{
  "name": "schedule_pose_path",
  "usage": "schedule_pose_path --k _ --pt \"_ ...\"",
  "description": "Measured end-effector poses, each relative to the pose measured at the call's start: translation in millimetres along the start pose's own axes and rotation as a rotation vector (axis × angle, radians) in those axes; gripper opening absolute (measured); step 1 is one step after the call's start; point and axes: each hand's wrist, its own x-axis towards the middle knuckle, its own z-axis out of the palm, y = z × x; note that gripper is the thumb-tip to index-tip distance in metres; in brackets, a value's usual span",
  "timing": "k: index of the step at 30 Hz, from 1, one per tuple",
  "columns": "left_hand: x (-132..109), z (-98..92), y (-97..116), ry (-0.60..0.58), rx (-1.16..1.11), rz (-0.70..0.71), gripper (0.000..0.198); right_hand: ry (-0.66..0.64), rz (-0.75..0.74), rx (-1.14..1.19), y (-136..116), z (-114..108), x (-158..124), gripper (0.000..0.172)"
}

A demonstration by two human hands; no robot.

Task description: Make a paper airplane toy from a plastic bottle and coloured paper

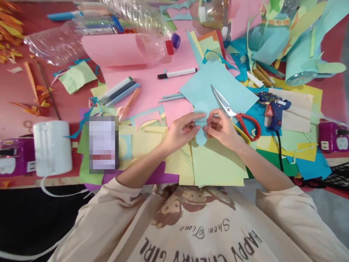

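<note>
My left hand [182, 130] and my right hand [222, 128] meet over the middle of the table, both pinching a small light blue paper cut-out [202, 131] between thumbs and fingers. A larger light blue sheet [218, 85] lies just beyond them. Red-handled scissors [236, 113] rest closed beside my right hand, blades pointing away from me. Under my hands lies a pale green sheet [218, 163].
A blue glue gun [274, 111] sits right of the scissors, cord running toward me. A white marker [177, 74], several pens [121, 92], clear plastic bottles [109, 42], a white tape roll [53, 147], purple boxes [334, 136] and scattered coloured paper cover the red table [16, 91].
</note>
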Motion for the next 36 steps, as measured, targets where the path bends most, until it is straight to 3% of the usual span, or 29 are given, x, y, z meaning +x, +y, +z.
schedule_pose_path --k 12,18,23,36 --pt "-0.4 0.1 3.5 -0.064 -0.075 -0.146 0.033 0.015 0.016 0.025 2.6 -0.4 0.9 0.047" --pt "-2.2 0.2 -2.3 -0.058 -0.02 -0.097 0.035 0.008 0.019 0.029 2.5 -0.3 1.3 0.047" --pt "1.6 0.0 1.3 -0.083 -0.076 -0.047 0.023 0.003 0.004 0.025 2.6 -2.1 1.8 0.047" --pt "1.9 1.0 6.0 -0.022 -0.067 -0.138 0.028 0.009 0.019 0.027 2.8 -3.0 2.4 0.048"
